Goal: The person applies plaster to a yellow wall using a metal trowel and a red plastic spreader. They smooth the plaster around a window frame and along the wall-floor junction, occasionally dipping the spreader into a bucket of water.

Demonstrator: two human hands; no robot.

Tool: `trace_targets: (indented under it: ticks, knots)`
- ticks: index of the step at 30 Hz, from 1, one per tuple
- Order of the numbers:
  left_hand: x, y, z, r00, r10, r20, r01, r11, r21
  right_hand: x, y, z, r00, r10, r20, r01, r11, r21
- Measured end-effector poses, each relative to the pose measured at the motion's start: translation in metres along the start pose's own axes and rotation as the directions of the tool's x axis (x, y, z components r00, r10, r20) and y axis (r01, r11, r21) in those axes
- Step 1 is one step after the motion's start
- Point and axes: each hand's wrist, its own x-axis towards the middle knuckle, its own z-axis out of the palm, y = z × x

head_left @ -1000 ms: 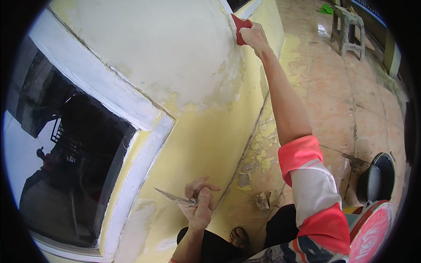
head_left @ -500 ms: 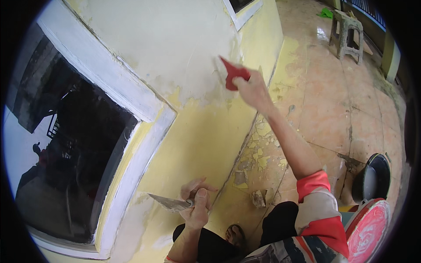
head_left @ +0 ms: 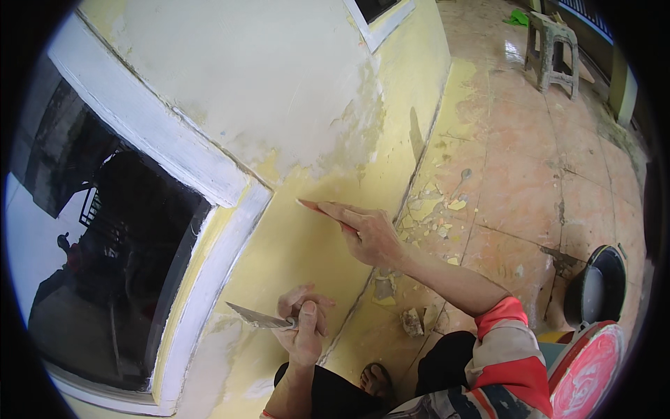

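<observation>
My right hand [head_left: 375, 239] grips a red plastic putty spreader [head_left: 326, 211], its edge pale, held in front of the lower yellow wall [head_left: 279, 258]. Whether the spreader touches the wall I cannot tell. Lower down and to the left, my left hand [head_left: 304, 329] is wrapped round the handle of a putty knife [head_left: 257, 318]. Its flat metal blade points left toward the window frame and carries pale smears. Above both hands the wall has a wide grey-white filler patch [head_left: 258, 84], with uneven, damp-looking edges over the yellow paint.
A white-framed window [head_left: 230, 174] with dark glass is at left. Paint flakes [head_left: 424, 208] and a broken chunk [head_left: 412, 320] lie on the tiled floor. At right stand a black bucket [head_left: 595, 286] and a container with a white-smeared red lid [head_left: 590, 370]; a stained stool [head_left: 553, 52] stands far off.
My right hand has come down and left with the red spreader, from the filler patch's right edge to the lower yellow wall. My left hand with the putty knife has shifted only slightly.
</observation>
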Motion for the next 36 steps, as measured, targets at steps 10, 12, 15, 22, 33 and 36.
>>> trace_targets:
  ticks: [10, 12, 15, 22, 33, 36]
  knots:
    - [0.0, -0.002, 0.009, 1.0, 0.006, -0.005, -0.005, 0.995, 0.101, 0.159, 0.097, -0.076, 0.786, -0.242, -0.569, 0.221, 0.969, -0.108]
    - [0.002, -0.005, 0.008, 0.998, 0.058, 0.011, -0.059, 0.994, 0.096, 0.147, 0.104, -0.042, 0.799, -0.394, -0.455, 0.233, 0.9, -0.369]
    - [0.004, -0.005, 0.002, 0.996, 0.084, 0.015, -0.085, 0.991, 0.106, 0.067, 0.106, 0.037, 0.833, -0.44, -0.336, 0.326, 0.881, -0.343]
    - [-0.001, -0.008, -0.006, 0.997, 0.079, 0.011, -0.08, 0.988, 0.131, 0.028, 0.099, -0.032, 0.905, -0.263, -0.333, 0.136, 0.923, -0.359]
    - [-0.002, 0.001, -0.013, 0.998, 0.059, -0.012, -0.058, 0.994, 0.097, 0.133, 0.057, -0.026, 0.902, 0.143, -0.407, -0.229, 0.958, -0.171]
    - [-0.004, 0.0, -0.004, 0.997, 0.082, 0.013, -0.083, 0.996, 0.035, 0.034, 0.001, 0.027, 0.961, 0.004, -0.277, -0.06, 0.979, -0.197]
